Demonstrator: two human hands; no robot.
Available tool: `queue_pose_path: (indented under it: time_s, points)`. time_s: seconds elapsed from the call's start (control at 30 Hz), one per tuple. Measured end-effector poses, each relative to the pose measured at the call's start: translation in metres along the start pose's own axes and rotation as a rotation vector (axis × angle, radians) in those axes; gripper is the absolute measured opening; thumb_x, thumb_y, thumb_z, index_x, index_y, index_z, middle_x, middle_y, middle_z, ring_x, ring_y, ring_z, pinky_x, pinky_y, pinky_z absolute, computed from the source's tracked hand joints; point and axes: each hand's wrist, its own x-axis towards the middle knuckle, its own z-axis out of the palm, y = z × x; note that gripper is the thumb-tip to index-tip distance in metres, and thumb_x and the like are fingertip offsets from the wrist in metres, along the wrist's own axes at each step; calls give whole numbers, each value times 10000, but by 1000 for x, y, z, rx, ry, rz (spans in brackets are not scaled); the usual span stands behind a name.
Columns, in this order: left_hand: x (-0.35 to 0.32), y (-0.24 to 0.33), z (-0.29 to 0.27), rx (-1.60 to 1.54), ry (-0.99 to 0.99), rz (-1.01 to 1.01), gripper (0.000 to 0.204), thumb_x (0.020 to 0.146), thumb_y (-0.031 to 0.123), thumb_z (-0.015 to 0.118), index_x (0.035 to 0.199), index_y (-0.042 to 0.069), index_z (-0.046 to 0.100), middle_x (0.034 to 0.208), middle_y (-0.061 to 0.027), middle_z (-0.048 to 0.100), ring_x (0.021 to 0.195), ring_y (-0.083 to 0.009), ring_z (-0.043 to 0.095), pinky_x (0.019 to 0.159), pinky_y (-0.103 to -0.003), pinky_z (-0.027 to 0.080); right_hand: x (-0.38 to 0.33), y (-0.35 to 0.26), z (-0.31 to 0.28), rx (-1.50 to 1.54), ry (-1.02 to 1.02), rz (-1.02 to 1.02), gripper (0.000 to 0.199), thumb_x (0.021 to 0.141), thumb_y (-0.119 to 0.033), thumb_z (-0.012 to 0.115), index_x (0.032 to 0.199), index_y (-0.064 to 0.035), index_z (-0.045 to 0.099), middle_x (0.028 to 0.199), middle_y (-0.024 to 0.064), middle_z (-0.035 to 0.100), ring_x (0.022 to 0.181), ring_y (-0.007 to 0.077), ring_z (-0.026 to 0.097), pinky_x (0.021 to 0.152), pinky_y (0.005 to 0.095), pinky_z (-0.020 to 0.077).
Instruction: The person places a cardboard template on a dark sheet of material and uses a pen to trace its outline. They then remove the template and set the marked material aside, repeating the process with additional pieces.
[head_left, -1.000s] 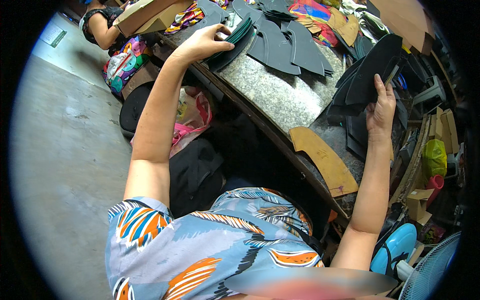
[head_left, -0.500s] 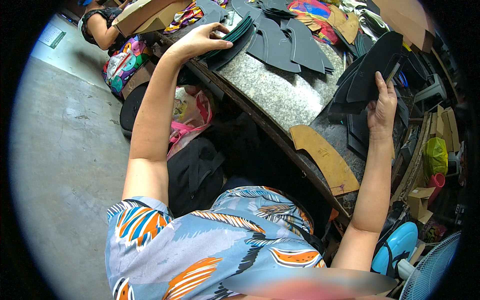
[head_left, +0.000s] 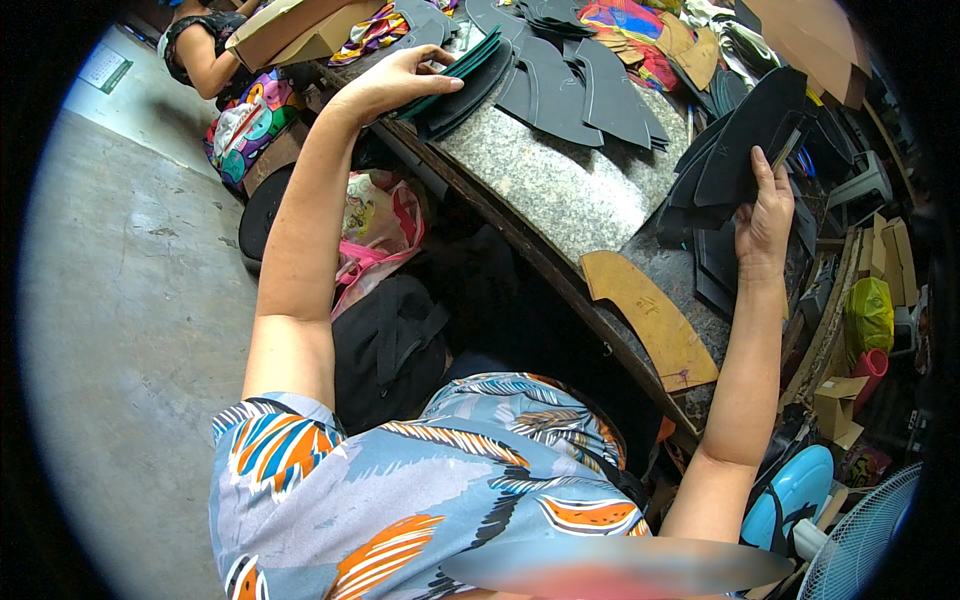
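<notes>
My left hand (head_left: pixel 392 82) reaches out to a stack of dark green and black cut sheets (head_left: pixel 462 82) at the near edge of the stone-topped table (head_left: pixel 560 190), fingers resting on the top piece. My right hand (head_left: pixel 764 218) holds up a fan of black curved cut pieces (head_left: pixel 740 150) at the table's right side. More dark grey cut pieces (head_left: pixel 580 85) lie spread across the tabletop between my hands.
A brown cardboard template (head_left: pixel 650 318) lies on the table's near edge. Another person (head_left: pixel 205 50) sits at the far left by cardboard boxes (head_left: pixel 290 25). A black bag (head_left: pixel 385 345) and pink plastic bag (head_left: pixel 375 225) sit under the table. A blue fan (head_left: pixel 860 540) stands at lower right.
My left hand has settled slightly onto the green stack. My right hand keeps the black pieces raised, almost unmoved.
</notes>
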Motion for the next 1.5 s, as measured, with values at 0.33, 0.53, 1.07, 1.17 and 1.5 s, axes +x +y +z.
queue_pose_path:
  time_s: [0.33,0.53,1.07,1.17,1.5]
  points:
    - [-2,4,0,-26,-11,-14,772,766,474,796,1334,10,551,1202,-186,628,1104,-234,603,1003,-304,439,0,0,-1,-2,-21,-14,278,950,-171,671,1192,-46,614,1021,35,704,817,111,700,610,200,558]
    - [-2,2,-1,-30,-27,-18,684,808,442,775,1313,29,567,1184,-147,631,1101,-204,586,988,-302,432,2,1,-3,-11,-29,-1,283,948,-165,671,1196,-42,612,1045,44,699,853,125,699,633,214,564]
    - [-32,125,86,107,440,398,606,856,408,746,1293,24,576,1175,-169,635,1037,-309,617,871,-407,514,-11,3,13,22,-210,-49,254,907,-167,715,1096,-17,637,990,48,696,860,110,654,745,248,536]
    - [-51,161,138,-283,146,346,606,916,243,716,1404,12,439,1135,-169,632,1003,-196,623,831,-315,534,-25,7,28,-79,-313,-149,254,925,-155,692,1123,-15,616,1015,31,680,897,94,630,790,253,518]
    - [-54,146,132,-768,18,279,384,952,18,615,1311,-46,495,1155,-99,632,1071,-138,590,961,-282,475,-40,2,39,-214,-454,-158,271,976,-283,637,1117,-51,644,801,-31,629,564,-14,372,518,166,270]
